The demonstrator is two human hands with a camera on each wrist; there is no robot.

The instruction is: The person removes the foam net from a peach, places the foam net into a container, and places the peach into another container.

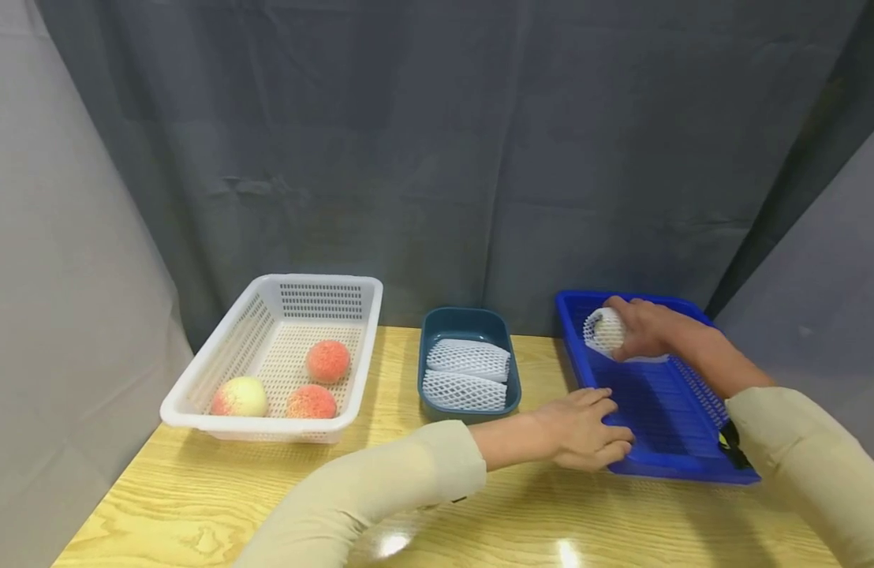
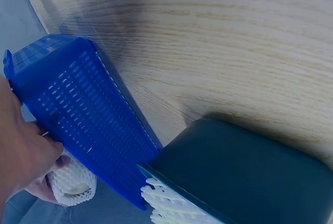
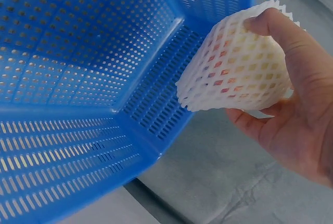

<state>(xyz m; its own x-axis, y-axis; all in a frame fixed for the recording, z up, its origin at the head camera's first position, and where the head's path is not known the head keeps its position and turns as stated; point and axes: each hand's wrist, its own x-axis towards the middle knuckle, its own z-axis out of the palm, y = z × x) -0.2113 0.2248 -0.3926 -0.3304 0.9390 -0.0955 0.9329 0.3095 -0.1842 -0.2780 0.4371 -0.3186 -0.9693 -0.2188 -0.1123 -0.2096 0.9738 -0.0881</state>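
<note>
My right hand [image 1: 643, 327] grips a peach in a white foam net sleeve [image 3: 237, 63], over the far left part of the blue basket [image 1: 657, 418]. Yellow and red skin shows through the mesh, with the thumb on one side and fingers underneath. At the basket's near left rim, my left hand [image 1: 582, 430] holds the edge, its fingers bent over it. Beside that wrist stands a dark teal tub [image 1: 515, 394] with white foam net sleeves [image 1: 465, 390] lying flat in it.
A white perforated basket [image 1: 369, 347] at the left holds a red peach [image 1: 328, 361], another red peach [image 1: 311, 402] and a paler peach [image 1: 240, 397]. Grey curtains [image 1: 408, 158] hang right behind the containers and on both sides of the wooden table [image 1: 196, 505].
</note>
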